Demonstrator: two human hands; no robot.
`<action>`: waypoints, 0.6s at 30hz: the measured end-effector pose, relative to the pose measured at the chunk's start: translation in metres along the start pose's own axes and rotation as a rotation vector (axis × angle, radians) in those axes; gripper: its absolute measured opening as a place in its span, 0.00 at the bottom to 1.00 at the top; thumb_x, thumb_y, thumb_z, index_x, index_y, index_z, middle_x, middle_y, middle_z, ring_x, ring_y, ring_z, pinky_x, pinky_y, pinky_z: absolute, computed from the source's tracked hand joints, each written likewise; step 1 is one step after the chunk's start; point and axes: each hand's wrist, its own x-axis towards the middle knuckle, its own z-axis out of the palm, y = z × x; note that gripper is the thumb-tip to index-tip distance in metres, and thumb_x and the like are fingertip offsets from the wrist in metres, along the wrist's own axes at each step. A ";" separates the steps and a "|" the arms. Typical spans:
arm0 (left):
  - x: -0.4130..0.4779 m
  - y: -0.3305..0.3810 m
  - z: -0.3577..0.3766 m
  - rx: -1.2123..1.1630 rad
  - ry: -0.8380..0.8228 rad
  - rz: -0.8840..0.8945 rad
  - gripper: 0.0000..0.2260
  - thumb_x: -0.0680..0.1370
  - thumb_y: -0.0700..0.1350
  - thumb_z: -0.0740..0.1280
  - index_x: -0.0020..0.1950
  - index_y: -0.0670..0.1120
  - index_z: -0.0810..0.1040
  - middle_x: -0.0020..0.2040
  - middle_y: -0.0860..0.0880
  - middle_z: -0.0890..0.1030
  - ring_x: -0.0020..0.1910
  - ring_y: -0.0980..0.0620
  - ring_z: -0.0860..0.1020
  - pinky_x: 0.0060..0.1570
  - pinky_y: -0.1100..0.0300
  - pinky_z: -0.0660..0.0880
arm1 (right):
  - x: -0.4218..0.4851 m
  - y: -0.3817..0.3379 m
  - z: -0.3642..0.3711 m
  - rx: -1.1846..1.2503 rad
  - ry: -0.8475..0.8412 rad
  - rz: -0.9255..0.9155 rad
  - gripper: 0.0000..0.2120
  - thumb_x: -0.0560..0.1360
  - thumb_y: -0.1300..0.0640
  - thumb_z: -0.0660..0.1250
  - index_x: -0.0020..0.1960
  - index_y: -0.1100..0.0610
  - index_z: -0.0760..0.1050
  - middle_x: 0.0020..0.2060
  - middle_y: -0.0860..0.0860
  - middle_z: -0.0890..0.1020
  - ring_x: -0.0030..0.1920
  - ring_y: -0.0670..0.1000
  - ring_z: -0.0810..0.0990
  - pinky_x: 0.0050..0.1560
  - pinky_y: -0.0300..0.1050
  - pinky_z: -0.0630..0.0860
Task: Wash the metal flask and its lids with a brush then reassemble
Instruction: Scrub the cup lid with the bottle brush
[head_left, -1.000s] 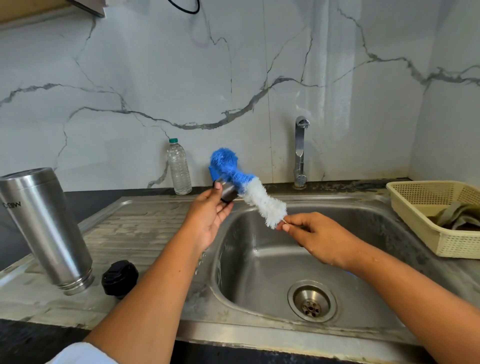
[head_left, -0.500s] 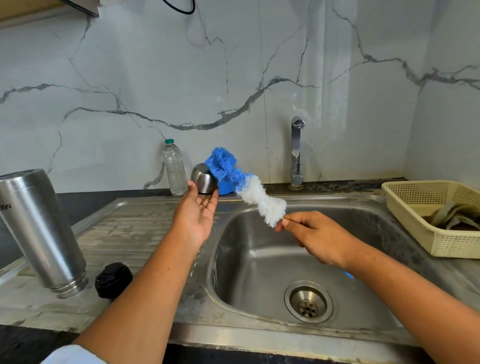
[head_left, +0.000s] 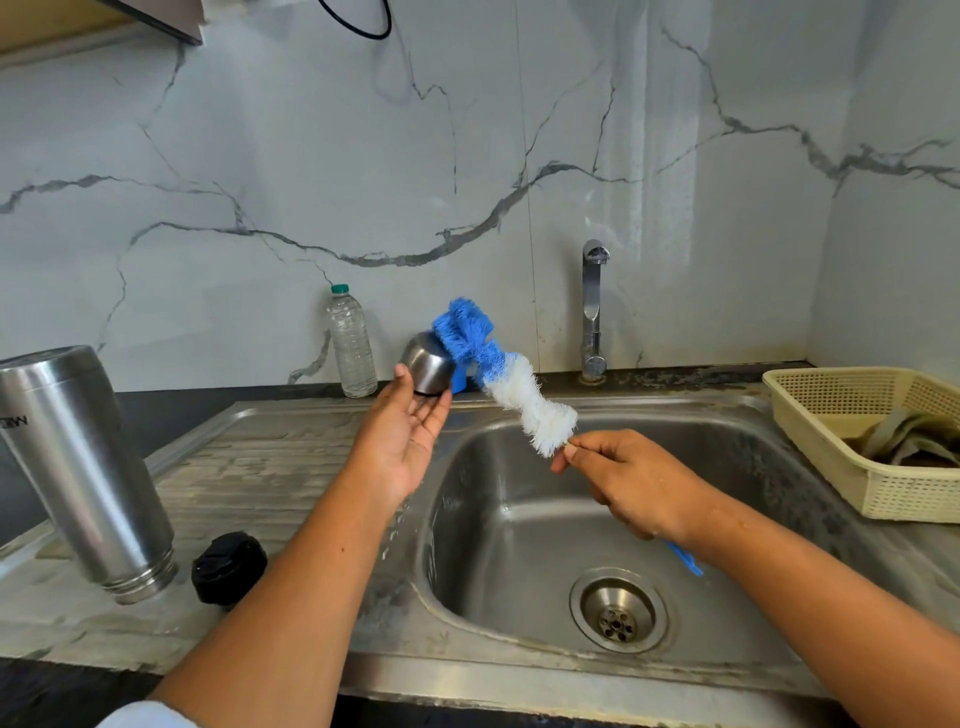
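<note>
We see the left hand (head_left: 405, 449) has rolled palm-up over the last second. Its back faced us then; now the palm does, and the small domed steel cap (head_left: 428, 370) sits out at the fingertips, pinched between thumb and fingers, dome toward us. The cap is held up over the back-left rim of the stainless sink basin (head_left: 519, 519).

The right hand (head_left: 628, 483) keeps its curled pinch on the wire stem of the blue-and-white bristle bottle brush (head_left: 524, 402), with the blue handle poking out below the wrist. The blue bristle tip is pressed against the cap's right side; we cannot tell whether it is inside the opening.

We read this as turning the cap to scrub a fresh face, so cap washing is mid-way.

The tall brushed-steel flask (head_left: 78, 467) stands mouth-down on the drainboard (head_left: 249, 462), with the round black plastic lid (head_left: 228, 569) just beside it. Neither is in hand, and reassembly is not started. The chrome tap (head_left: 594, 312) shows no running water.
</note>
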 end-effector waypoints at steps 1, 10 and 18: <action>-0.002 -0.002 0.003 0.028 -0.026 -0.011 0.16 0.84 0.48 0.64 0.68 0.40 0.75 0.61 0.38 0.84 0.59 0.46 0.84 0.56 0.54 0.83 | 0.001 0.001 -0.001 0.033 0.010 0.019 0.14 0.85 0.49 0.58 0.49 0.49 0.82 0.27 0.49 0.64 0.24 0.47 0.58 0.23 0.40 0.57; -0.002 0.000 0.004 0.111 -0.058 -0.015 0.15 0.84 0.49 0.63 0.67 0.41 0.75 0.61 0.39 0.84 0.59 0.46 0.85 0.59 0.54 0.82 | -0.001 -0.001 -0.002 0.152 -0.070 0.081 0.13 0.85 0.52 0.58 0.54 0.53 0.81 0.28 0.49 0.64 0.27 0.48 0.57 0.25 0.43 0.54; -0.001 -0.003 0.001 0.234 0.016 0.015 0.10 0.85 0.48 0.62 0.61 0.43 0.76 0.62 0.39 0.82 0.61 0.46 0.82 0.66 0.52 0.76 | -0.001 0.001 -0.002 0.060 -0.087 0.093 0.14 0.85 0.49 0.59 0.53 0.51 0.82 0.27 0.48 0.66 0.25 0.47 0.58 0.24 0.42 0.56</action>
